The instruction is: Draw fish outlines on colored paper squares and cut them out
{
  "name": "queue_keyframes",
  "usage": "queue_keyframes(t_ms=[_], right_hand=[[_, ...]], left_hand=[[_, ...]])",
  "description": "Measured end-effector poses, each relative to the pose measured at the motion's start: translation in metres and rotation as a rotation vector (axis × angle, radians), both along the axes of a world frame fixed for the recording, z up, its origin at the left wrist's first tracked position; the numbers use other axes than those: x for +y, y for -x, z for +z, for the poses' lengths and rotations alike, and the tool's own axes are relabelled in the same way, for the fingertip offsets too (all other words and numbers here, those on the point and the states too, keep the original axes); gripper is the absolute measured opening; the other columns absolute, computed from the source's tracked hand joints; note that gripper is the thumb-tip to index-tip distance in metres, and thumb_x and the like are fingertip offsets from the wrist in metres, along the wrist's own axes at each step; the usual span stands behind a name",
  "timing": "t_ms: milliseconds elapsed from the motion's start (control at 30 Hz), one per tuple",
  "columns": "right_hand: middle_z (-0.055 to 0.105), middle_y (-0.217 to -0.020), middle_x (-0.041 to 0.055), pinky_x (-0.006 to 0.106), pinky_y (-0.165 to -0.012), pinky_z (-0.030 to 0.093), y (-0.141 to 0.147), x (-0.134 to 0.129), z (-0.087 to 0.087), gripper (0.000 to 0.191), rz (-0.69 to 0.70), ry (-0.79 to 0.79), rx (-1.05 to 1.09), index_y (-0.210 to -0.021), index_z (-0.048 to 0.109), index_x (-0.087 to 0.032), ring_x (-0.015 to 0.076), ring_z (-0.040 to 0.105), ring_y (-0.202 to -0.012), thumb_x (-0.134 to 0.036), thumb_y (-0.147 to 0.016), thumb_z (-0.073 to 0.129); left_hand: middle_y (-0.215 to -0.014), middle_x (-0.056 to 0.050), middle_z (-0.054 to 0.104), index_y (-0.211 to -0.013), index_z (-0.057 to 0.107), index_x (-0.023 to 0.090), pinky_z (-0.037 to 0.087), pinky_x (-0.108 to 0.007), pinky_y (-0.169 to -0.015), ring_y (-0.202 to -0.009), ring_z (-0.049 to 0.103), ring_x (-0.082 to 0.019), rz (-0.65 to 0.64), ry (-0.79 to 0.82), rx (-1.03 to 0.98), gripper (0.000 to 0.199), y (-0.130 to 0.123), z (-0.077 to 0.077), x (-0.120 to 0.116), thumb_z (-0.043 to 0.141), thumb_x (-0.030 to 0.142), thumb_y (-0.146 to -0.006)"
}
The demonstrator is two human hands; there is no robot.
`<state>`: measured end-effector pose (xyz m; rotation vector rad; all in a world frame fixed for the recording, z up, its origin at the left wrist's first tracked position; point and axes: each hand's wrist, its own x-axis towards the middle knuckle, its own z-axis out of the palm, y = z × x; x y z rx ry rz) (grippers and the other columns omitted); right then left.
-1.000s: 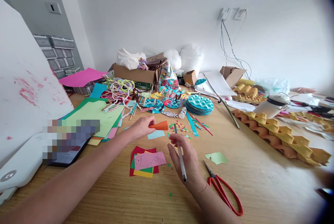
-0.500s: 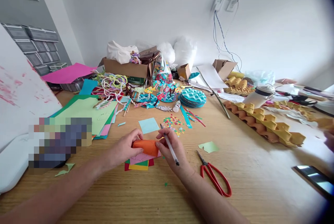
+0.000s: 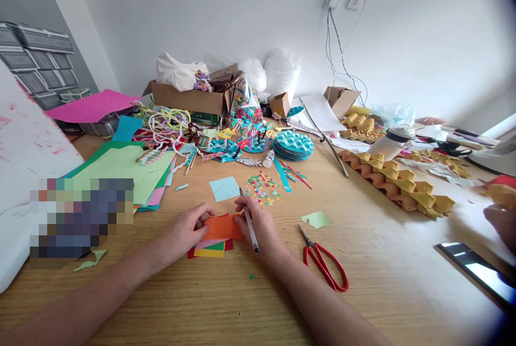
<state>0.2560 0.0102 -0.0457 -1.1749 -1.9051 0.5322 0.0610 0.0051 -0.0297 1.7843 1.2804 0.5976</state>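
An orange piece of paper with a faint drawn outline lies between my hands, above a small stack of pink, green, red and yellow paper. My left hand has its thumb and fingers closed on the left end of the orange paper. A clear pen with a black end is held in my right hand, tip pointing away. My right fingers also touch the paper's right end. Beyond them lies a light blue paper square. To the right rest red-handled scissors, near a green scrap.
Small paper dots lie ahead, before teal wavy discs. Coloured sheets are stacked at left. An egg carton and a phone lie at right. Another person's hand shows at the right edge.
The orange paper, bowed before, now looks flatter, with its outline showing. My view has shifted slightly. At the right edge, the other person's hand now shows with something yellow and red.
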Motion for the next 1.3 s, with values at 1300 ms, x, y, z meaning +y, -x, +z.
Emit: queue_keyframes(t_ms=[1300], right_hand=[[0.051,-0.056,-0.0055,0.019,-0.045,0.034,0.018,-0.034,0.013,0.007,0.046,0.355,0.198,-0.074,0.049,-0.021,0.0100,0.046,-0.049,-0.014,-0.075,0.046]], left_hand=[[-0.102,-0.003,0.065,-0.120,0.059,0.028,0.049,-0.032,-0.085,-0.093,0.056,-0.019,-0.367,-0.654,0.434,0.041,0.030,-0.010,-0.025,0.035,0.010,-0.093]])
